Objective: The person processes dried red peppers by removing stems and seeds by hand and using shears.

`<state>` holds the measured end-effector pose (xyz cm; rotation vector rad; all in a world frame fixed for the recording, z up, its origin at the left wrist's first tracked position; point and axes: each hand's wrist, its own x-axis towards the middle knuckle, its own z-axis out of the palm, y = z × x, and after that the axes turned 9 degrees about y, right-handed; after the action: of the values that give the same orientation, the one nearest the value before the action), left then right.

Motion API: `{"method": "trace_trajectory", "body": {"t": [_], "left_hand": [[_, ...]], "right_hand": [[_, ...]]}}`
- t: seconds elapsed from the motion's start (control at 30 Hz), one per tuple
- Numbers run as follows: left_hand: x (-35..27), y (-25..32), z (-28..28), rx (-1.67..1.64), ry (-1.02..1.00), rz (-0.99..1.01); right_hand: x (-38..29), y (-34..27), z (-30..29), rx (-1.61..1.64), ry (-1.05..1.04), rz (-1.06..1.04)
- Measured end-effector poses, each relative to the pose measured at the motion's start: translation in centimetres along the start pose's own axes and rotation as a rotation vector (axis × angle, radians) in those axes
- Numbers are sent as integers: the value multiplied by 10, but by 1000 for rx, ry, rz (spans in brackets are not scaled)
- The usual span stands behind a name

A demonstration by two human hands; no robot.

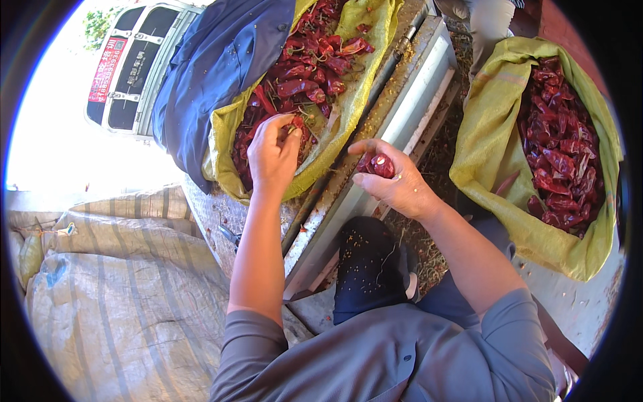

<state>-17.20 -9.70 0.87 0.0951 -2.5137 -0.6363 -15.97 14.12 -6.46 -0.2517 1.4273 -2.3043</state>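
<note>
My left hand [271, 161] is over the near end of an open yellow woven sack [361, 95], which holds dried red chili peppers [301, 75]. Thumb and forefinger pinch a small piece of dried red chili [298, 123], its stem end partly hidden by the fingers. To the right, my right hand [397, 183] curls around dark red chilies [379, 165]. One of them faces up with a pale, seedy open end. This hand is above the metal edge of the work table [346, 193], apart from the sack.
A second yellow sack [490, 125] of red chilies stands on the right. Dark blue cloth [216, 75] drapes the first sack's left side. Black-handled snips or pliers [229, 235] lie on the table. Striped woven sacking [125, 301] fills the lower left. Another person's leg [487, 30] shows at the top.
</note>
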Motion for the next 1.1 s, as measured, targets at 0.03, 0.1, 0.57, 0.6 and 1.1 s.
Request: {"method": "trace_trajectory", "body": {"t": [0.03, 0.1, 0.57, 0.6, 1.1], "left_hand": [[-6, 2, -4, -80, 27, -67], [-24, 13, -11, -392, 2, -199], [-84, 61, -8, -267, -182, 163], [-80, 61, -13, -246, -223, 191], [-77, 56, -25, -11, -484, 286]], "right_hand": [[0, 2, 2, -22, 6, -24], [1, 8, 4, -67, 19, -70], [-3, 17, 2, -572, 25, -454], [-3, 16, 1, -596, -12, -445], [-2, 10, -6, -711, -256, -489]]}}
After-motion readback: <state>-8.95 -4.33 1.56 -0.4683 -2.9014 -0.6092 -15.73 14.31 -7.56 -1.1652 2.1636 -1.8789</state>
